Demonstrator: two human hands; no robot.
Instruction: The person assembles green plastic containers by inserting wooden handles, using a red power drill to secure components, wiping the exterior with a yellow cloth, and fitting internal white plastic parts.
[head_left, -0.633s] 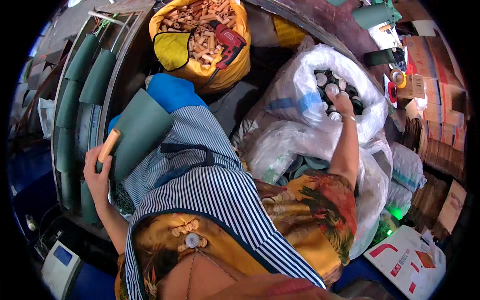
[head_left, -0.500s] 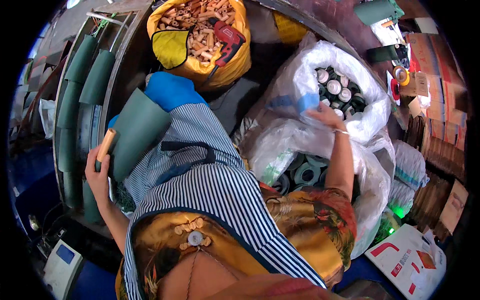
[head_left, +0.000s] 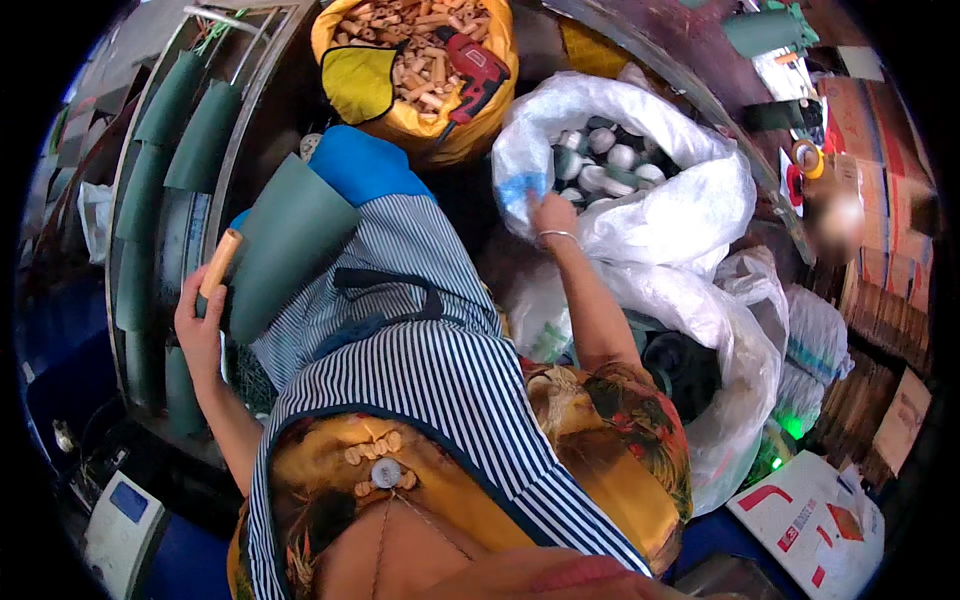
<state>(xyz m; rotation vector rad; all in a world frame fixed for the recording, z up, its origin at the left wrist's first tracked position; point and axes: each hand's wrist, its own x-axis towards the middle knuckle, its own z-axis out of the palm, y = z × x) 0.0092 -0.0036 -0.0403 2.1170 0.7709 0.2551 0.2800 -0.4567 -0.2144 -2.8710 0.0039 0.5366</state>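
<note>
My left hand (head_left: 203,310) is closed around a short wooden tube (head_left: 221,264) that stands up from the fingers. Just beside the tube, a curved dark green sheet (head_left: 292,250) leans over my striped apron; whether the two are joined I cannot tell. My right hand (head_left: 552,215) grips the blue-marked edge of a white plastic bag (head_left: 645,232). Inside that bag lie several round white and dark green pieces (head_left: 600,165). Nearer to me, a second white plastic bag (head_left: 735,350) holds dark rings (head_left: 680,365), partly hidden by my right arm.
A yellow sack (head_left: 425,140) of wooden tubes stands ahead, with a red power drill (head_left: 475,72) and a yellow cloth (head_left: 360,85) on it. Curved green sheets (head_left: 205,140) fill a metal rack (head_left: 262,75) at left. Cardboard boxes (head_left: 880,180) are stacked at right.
My right hand has moved left, pulling the far bag's edge with it, and the bag's mouth and contents have shifted left. My left hand still holds the wooden tube.
</note>
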